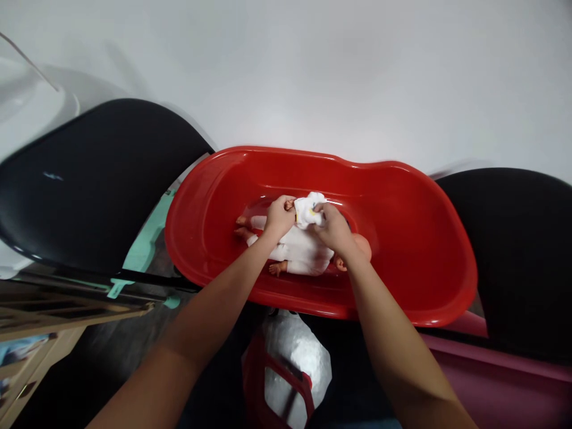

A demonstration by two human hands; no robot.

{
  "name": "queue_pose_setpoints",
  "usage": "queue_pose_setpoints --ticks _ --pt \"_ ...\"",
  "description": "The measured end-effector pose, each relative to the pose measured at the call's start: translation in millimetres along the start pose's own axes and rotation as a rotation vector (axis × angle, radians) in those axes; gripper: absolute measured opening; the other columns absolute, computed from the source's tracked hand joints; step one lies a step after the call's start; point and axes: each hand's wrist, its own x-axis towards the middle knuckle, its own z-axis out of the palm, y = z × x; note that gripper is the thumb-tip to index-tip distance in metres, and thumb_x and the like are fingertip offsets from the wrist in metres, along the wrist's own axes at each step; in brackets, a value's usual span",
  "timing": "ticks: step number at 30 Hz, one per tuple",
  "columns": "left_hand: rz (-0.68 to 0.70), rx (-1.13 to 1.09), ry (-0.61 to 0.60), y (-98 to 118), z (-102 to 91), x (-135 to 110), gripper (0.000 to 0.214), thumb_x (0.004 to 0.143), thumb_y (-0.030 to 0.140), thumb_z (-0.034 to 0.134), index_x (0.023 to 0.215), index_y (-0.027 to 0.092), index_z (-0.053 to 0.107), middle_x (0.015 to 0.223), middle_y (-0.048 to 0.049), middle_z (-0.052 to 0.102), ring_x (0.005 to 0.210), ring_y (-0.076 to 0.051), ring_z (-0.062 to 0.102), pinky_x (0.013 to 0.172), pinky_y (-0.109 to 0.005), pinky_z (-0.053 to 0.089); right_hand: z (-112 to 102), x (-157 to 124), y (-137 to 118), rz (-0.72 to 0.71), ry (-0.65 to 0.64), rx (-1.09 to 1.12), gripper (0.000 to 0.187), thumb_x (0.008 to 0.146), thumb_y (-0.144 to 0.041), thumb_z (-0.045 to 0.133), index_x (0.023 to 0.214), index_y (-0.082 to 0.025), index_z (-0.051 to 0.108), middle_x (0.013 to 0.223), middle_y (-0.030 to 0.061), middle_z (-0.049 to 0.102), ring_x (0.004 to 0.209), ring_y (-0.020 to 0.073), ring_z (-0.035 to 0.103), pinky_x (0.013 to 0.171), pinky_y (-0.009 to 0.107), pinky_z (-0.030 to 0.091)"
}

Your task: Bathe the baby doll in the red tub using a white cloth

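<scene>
A baby doll in a white suit lies in a red plastic tub, its head to the right and its feet to the left. My left hand is closed around one of the doll's small hands, lifting it a little. My right hand is closed on a small white cloth, held against that doll hand. My right wrist partly hides the doll's head.
A black chair seat stands to the left of the tub and another black seat to the right. A white wall is behind. Below the tub are a red stool with something silvery, a mint green object and wooden furniture.
</scene>
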Motion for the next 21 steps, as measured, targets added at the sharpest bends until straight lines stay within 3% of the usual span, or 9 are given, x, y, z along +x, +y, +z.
queue_pose_setpoints --ticks 2,5,12,14,16,18,21 --pt "-0.122 -0.12 0.0 3 0.1 0 0.012 0.089 0.006 0.067 0.092 0.017 0.07 0.09 -0.0019 0.073 0.085 -0.015 0.069 0.084 -0.028 0.055 2 -3 -6 0.097 -0.093 -0.183 0.039 0.087 -0.033 0.066 0.123 -0.02 0.064 0.121 0.0156 0.075 0.108 0.0285 0.07 0.094 0.037 0.05" --pt "-0.261 -0.252 -0.021 13 -0.7 -4 0.01 0.087 0.009 0.073 0.086 0.017 0.068 0.08 0.0001 0.068 0.072 -0.013 0.067 0.075 -0.027 0.057 3 -1 -7 0.274 -0.132 -0.386 0.042 0.095 -0.045 0.061 0.126 -0.018 0.065 0.113 0.0195 0.077 0.104 0.0336 0.073 0.089 0.041 0.05" --pt "-0.255 -0.208 -0.005 26 -0.9 -11 0.013 0.086 0.006 0.075 0.09 0.017 0.071 0.084 -0.0007 0.07 0.065 -0.011 0.067 0.068 -0.025 0.057 -11 10 19 0.563 -0.156 -0.396 0.056 0.095 -0.052 0.059 0.137 -0.015 0.066 0.124 0.0249 0.074 0.11 0.0405 0.072 0.091 0.048 0.052" --pt "-0.233 -0.195 -0.018 24 -0.8 -10 0.013 0.087 0.005 0.074 0.091 0.017 0.071 0.081 -0.0001 0.069 0.064 -0.011 0.067 0.068 -0.025 0.057 -10 10 28 0.54 -0.124 -0.366 0.061 0.093 -0.046 0.062 0.144 -0.014 0.061 0.131 0.0252 0.071 0.112 0.0386 0.071 0.091 0.046 0.053" --pt "-0.201 -0.168 -0.044 22 -0.4 -9 0.014 0.088 0.005 0.073 0.094 0.017 0.072 0.081 0.0002 0.069 0.064 -0.011 0.067 0.07 -0.026 0.057 -5 10 34 0.402 -0.105 -0.331 0.061 0.093 -0.037 0.062 0.148 -0.013 0.057 0.137 0.0232 0.068 0.117 0.0352 0.068 0.094 0.042 0.052" --pt "-0.143 -0.121 -0.077 18 -0.1 -9 0.016 0.088 0.004 0.073 0.097 0.018 0.073 0.084 -0.0001 0.071 0.068 -0.012 0.068 0.073 -0.027 0.057 1 10 36 0.256 -0.11 -0.296 0.052 0.093 -0.028 0.058 0.143 -0.016 0.061 0.134 0.0193 0.068 0.12 0.0321 0.065 0.098 0.039 0.051" --pt "0.043 0.03 -0.101 13 -0.5 -11 0.023 0.086 0.0 0.073 0.099 0.019 0.074 0.096 -0.0017 0.074 0.084 -0.015 0.069 0.082 -0.029 0.058 7 11 36 0.173 -0.063 -0.218 0.041 0.096 -0.021 0.05 0.131 -0.018 0.071 0.121 0.0159 0.069 0.108 0.0276 0.064 0.097 0.037 0.051"
